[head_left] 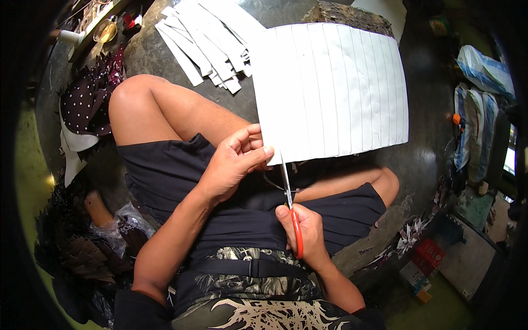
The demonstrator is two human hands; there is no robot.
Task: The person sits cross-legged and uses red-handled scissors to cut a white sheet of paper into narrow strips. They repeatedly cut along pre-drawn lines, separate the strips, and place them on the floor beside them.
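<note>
Now scissors [289,192] meet white sheet [330,91] lower edge.

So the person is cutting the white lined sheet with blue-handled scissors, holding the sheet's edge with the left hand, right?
Not quite: the scissors have orange-red handles, not blue. The head view shows the right hand working them at the white lined sheet, with the left hand holding its edge.

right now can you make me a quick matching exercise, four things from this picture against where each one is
Things:
1. scissors
2. white sheet
3. cut strips
4. polka-dot cloth

Places:
A. piled on the floor beyond the knee
B. in the right hand
C. pinched at its lower edge by the left hand
D. on the floor at the person's left

Pairs: 1-B, 2-C, 3-A, 4-D
</note>
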